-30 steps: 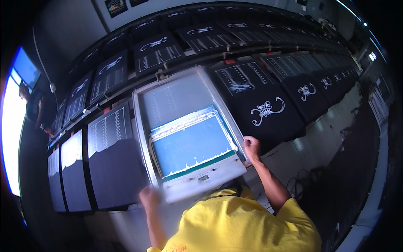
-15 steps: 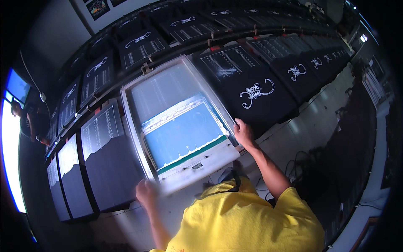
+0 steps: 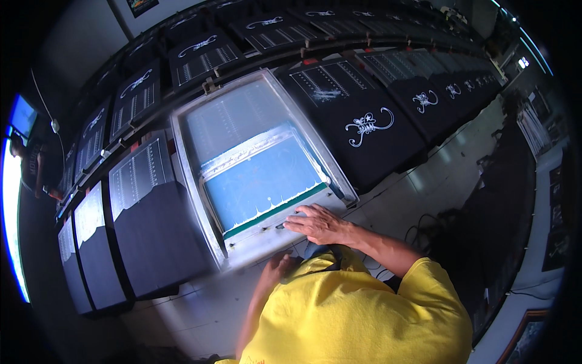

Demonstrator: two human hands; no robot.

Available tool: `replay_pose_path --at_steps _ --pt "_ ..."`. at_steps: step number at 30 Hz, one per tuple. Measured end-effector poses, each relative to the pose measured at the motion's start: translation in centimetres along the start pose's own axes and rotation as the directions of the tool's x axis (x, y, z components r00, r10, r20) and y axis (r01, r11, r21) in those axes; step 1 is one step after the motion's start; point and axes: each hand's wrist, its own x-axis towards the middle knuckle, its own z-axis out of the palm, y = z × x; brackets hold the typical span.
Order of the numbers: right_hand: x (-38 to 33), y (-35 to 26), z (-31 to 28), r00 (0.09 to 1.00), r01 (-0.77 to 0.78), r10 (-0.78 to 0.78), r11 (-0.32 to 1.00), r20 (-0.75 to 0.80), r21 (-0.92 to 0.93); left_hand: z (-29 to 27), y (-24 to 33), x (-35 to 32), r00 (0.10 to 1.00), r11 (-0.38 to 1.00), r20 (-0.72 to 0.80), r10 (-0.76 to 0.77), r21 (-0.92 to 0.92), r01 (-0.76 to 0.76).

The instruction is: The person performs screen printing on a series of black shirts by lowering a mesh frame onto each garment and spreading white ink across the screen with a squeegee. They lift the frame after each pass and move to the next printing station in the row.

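A silkscreen frame (image 3: 189, 182) lies tilted over a board in front of me, with clear grey mesh at its far end and a blue area (image 3: 257, 191) nearer. White ink (image 3: 245, 151) forms a ridge across the mesh. At the near end rests a wide squeegee (image 3: 257, 238) with a whitish handle and green blade. My right hand (image 3: 320, 225) grips the handle's near edge, fingers curled over its top. Just below the squeegee, close to my body, is my left hand (image 3: 280, 267); it is blurred and its fingers are hard to make out.
Black cloth panels with white prints (image 3: 370, 127) lie on rows of boards to the right and behind. On the left, more black panels (image 3: 154, 224) carry white lined prints. A rail with clamps (image 3: 209, 85) runs behind the frame. Another person (image 3: 33, 164) stands far left.
Both hands have left the frame's side rails. My right hand has moved left onto the squeegee handle; my left hand has moved right, toward my body.
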Motion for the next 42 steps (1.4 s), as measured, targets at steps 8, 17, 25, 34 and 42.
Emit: replay_pose_path --at_steps 8,17,25,34,42 --pt "4.0 1.7 -0.7 0.983 -0.126 0.125 0.992 -0.135 0.0 1.0 -1.2 3.1 0.985 0.833 0.041 -0.166 -0.53 0.162" --pt "3.8 1.1 0.2 0.967 -0.129 0.118 0.991 -0.228 -0.036 1.0 -3.0 4.0 0.956 0.773 0.012 -0.294 -0.586 0.244" --pt "4.4 1.2 -1.3 0.986 -0.14 0.14 0.99 -0.084 0.012 1.5 -2.2 3.0 0.941 0.749 0.025 -0.337 -0.598 0.284" --pt "4.6 1.0 -1.2 0.987 -0.16 0.159 0.985 -0.027 -0.058 1.1 -2.3 3.2 0.938 0.741 0.056 -0.343 -0.597 0.307" --pt "3.8 1.1 -0.3 0.973 -0.153 0.14 0.986 -0.184 -0.061 1.8 -0.9 3.7 0.92 0.664 0.007 -0.391 -0.69 0.287"
